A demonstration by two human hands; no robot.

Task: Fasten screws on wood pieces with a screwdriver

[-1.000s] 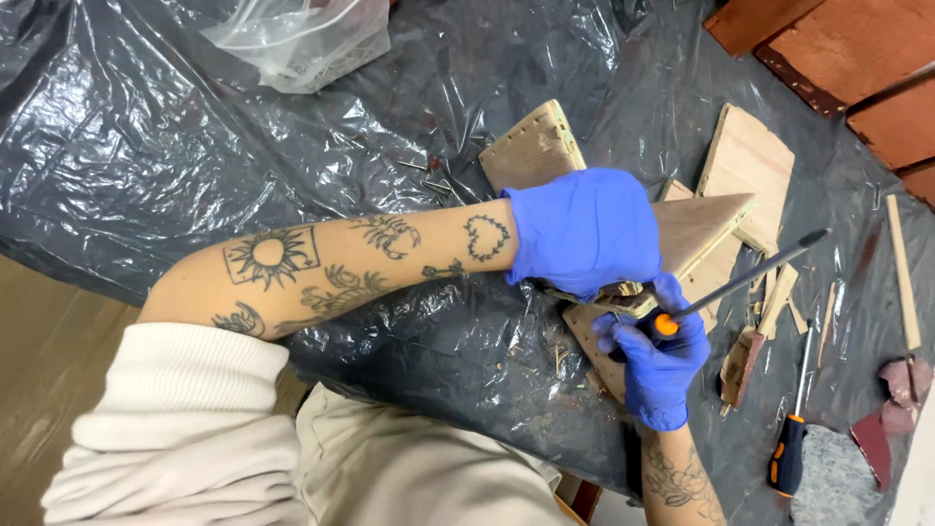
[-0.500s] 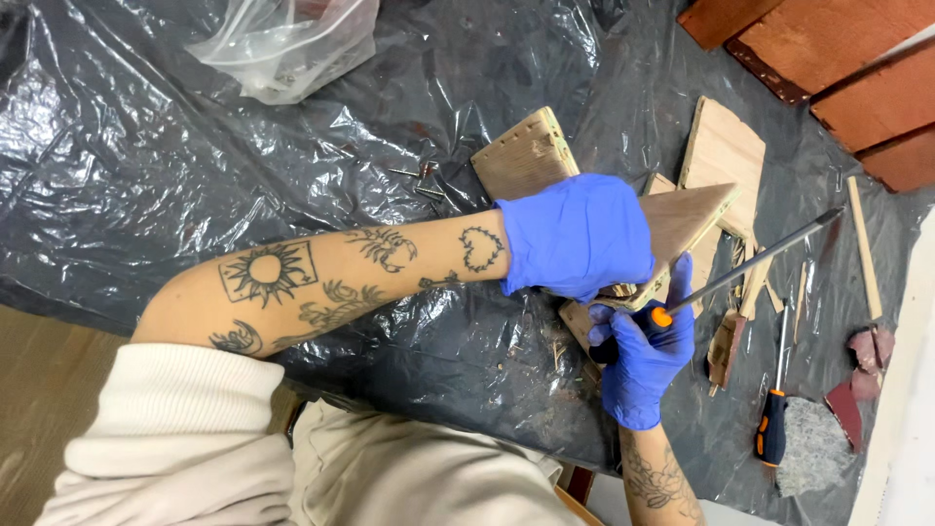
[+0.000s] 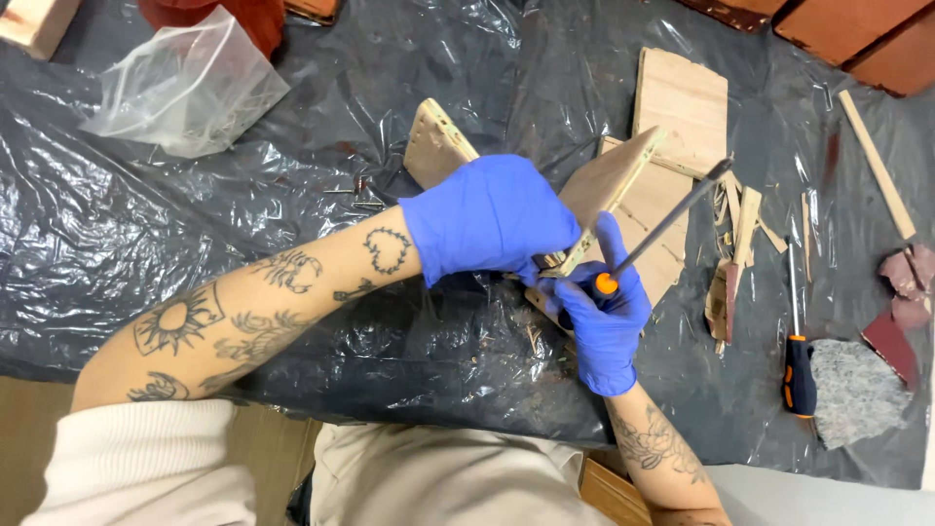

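Observation:
My left hand (image 3: 492,219), in a blue glove, grips a thin wooden board (image 3: 609,180) that stands tilted on edge over the black plastic sheet (image 3: 292,146). My right hand (image 3: 604,312), also gloved, is closed on the orange-and-black handle of a long metal tool (image 3: 672,216), a screwdriver or file. Its shaft runs up and to the right, past the board's edge. A second wooden piece (image 3: 433,146) with small holes along its edge shows behind my left hand.
Flat wooden boards (image 3: 682,97) and thin strips (image 3: 877,161) lie to the right. A black-and-orange screwdriver (image 3: 799,360), a grey stone (image 3: 857,390) and reddish scraps (image 3: 906,282) sit at far right. A clear plastic bag (image 3: 185,88) lies upper left.
Both hands kept their grips. The board and tool have shifted slightly within the view, with the tool's shaft still angled up to the right.

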